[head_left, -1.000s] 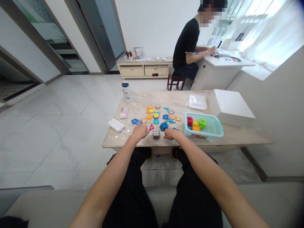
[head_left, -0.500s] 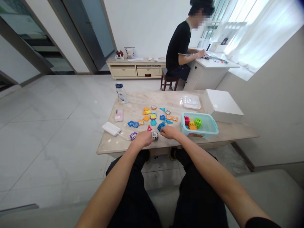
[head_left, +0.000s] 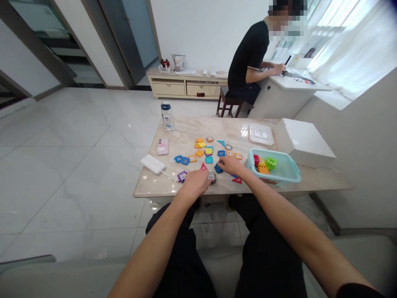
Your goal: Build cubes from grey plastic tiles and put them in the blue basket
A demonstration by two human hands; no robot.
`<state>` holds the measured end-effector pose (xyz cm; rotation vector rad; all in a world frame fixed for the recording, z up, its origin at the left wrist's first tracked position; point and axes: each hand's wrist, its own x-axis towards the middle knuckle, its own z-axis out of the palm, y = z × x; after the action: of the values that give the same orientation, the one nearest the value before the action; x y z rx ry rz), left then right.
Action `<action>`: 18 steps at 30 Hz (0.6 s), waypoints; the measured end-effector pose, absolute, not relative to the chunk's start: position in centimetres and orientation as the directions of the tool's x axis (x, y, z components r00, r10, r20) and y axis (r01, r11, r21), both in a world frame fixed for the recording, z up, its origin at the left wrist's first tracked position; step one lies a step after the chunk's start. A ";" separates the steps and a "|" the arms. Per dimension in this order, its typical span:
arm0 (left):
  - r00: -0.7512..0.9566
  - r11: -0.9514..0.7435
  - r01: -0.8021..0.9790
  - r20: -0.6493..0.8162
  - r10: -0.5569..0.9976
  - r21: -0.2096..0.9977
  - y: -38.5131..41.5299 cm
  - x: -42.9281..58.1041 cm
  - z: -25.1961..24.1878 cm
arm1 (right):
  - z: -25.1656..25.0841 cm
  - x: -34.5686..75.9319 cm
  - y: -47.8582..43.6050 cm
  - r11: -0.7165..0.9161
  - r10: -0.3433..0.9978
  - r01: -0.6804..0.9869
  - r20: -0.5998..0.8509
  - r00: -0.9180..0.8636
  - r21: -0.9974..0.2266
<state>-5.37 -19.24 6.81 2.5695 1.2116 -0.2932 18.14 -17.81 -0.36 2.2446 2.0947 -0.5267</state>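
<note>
My left hand (head_left: 196,182) is closed round the left side of a grey block piece (head_left: 212,178) near the table's front edge. A purple piece (head_left: 182,176) lies to its left, and a small red triangular piece (head_left: 203,166) lies just behind it. My right hand (head_left: 230,164) has its fingers bent together at a dark blue piece (head_left: 218,168), which shows below the fingertips. Red pieces (head_left: 237,180) lie under the right wrist. Behind both hands, flat orange, yellow, teal and blue pieces (head_left: 185,160) are spread over the marble table (head_left: 149,186).
A light teal bin (head_left: 290,167) with coloured blocks stands at right, near a clear plastic lid (head_left: 261,134) and a white box (head_left: 310,138). At left are a bottle (head_left: 168,118), a pink booklet (head_left: 163,147) and a white device (head_left: 153,164). A person sits beyond.
The whole view has shifted, so the table sits further right. My right hand has moved slightly back over the dark blue piece, and red pieces now show below it. My left hand still holds the grey piece.
</note>
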 end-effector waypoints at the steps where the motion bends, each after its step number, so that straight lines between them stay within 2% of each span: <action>1: 0.640 -0.616 0.767 -0.270 0.719 0.179 -19.4 -5.3 7.0 | -0.3 19.1 -17.2 -0.123 0.968 0.970 -0.240 0.071 -0.207; 6: 0.670 -0.641 0.742 -0.239 0.703 0.197 -20.1 -4.9 8.0 | -0.9 22.4 -11.2 -0.245 0.964 0.944 -0.163 0.212 -0.220; 12: 0.672 -0.650 0.740 -0.139 0.727 0.175 -19.0 -5.7 8.8 | -5.2 21.5 -1.8 -0.296 0.954 0.916 -0.138 0.268 -0.270; 14: 0.651 -0.631 0.757 -0.123 0.749 0.168 -18.1 -6.6 9.1 | -7.1 20.9 0.8 -0.303 0.952 0.919 -0.113 0.283 -0.252; 18: 0.584 -0.563 0.812 -0.184 0.791 0.154 -16.3 -8.6 9.7 | -10.4 20.6 4.5 -0.320 0.947 0.932 -0.067 0.313 -0.170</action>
<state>-8.57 -16.30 9.71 2.5927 1.3330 -0.1382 20.61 4.54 -10.36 2.6245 1.8859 -0.2501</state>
